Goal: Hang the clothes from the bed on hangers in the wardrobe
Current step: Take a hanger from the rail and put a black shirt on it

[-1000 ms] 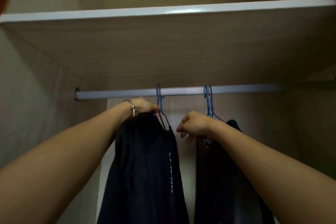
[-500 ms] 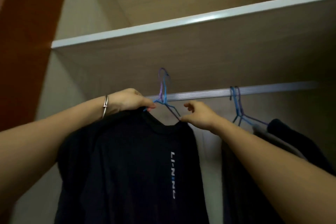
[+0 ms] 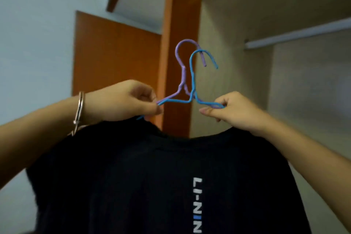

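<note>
Both hands, left [image 3: 125,100] and right [image 3: 235,110], pinch two tangled hangers [image 3: 187,89] under the shirt [image 3: 152,176], clear of the rail [image 3: 296,36]; one might slip free, dropping it.

Orange-brown door [image 3: 115,59] stands open against a pale blue wall [image 3: 36,30]. A silver bangle [image 3: 79,109] is present, lower left.

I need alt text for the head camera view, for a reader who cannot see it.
Two bare hands, left hand and right hand, hold a purple hanger and a blue hanger together, carrying a black shirt, off the wardrobe rail at upper right.
</note>
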### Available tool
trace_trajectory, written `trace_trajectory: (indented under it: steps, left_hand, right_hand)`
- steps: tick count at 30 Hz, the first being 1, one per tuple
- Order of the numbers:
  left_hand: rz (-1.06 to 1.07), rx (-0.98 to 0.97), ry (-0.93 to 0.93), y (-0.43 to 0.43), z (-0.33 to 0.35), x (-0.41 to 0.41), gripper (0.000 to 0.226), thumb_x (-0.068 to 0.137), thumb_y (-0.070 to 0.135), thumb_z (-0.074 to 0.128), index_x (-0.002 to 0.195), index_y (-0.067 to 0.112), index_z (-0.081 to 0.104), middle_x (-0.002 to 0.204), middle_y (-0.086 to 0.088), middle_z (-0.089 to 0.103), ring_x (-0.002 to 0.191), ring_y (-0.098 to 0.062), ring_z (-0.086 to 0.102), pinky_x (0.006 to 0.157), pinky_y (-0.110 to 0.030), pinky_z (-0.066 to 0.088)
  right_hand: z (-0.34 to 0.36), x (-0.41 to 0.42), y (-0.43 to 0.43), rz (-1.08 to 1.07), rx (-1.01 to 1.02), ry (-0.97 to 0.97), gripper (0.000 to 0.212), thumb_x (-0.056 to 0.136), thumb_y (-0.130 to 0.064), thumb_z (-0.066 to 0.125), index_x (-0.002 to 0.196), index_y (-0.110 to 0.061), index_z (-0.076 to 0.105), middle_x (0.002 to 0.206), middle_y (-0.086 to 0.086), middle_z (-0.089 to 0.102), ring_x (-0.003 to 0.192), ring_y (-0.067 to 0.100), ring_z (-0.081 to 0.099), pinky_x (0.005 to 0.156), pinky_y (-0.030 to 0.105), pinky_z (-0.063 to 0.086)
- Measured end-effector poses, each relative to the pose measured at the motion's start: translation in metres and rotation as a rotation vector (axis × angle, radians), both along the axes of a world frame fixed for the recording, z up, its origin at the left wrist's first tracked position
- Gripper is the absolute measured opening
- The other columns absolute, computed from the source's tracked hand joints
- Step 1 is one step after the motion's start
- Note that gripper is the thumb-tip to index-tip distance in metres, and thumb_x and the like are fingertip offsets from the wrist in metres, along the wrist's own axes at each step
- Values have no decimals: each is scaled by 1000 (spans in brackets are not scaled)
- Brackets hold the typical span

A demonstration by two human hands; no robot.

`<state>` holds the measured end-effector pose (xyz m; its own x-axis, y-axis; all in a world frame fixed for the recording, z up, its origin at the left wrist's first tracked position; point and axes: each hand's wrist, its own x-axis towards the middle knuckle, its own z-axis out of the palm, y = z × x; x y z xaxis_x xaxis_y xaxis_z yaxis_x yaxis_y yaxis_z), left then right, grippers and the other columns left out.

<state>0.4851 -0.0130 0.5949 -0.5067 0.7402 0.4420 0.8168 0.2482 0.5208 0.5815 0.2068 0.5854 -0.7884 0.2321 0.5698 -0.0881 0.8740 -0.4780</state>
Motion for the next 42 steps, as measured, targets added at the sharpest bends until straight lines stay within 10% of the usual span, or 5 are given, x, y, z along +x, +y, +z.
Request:
trace_trajectory:
  steps: [13, 25, 42]
  left_hand:
    - [865, -29, 298, -210, -150, -75, 22, 91, 30, 48, 94, 9, 54, 72, -7, 61, 57, -17, 47, 54, -26, 35]
    - [1137, -86, 308, -313, -152, -217, 53, 80, 49, 55, 119, 14, 50, 116, -12, 64, 107, -35, 57, 87, -40, 44]
    - [1446, -110, 340, -419, -202, -402, 24, 87, 22, 55, 106, 7, 55, 100, -11, 64, 84, -23, 56, 67, -23, 32]
  right_hand:
    - [-114, -172, -201, 580, -322, -408, 23, 77, -32, 72, 63, -16, 63, 51, -5, 46, 55, 11, 40, 57, 25, 32]
    - [-123, -350, -294, 694, -459, -314, 25, 74, -30, 74, 68, -8, 64, 57, 0, 45, 56, 9, 40, 58, 21, 32]
    - [-158, -655, -430, 1232, -208, -420, 4, 79, -15, 71, 80, -14, 67, 56, -11, 61, 43, -7, 52, 46, 2, 37]
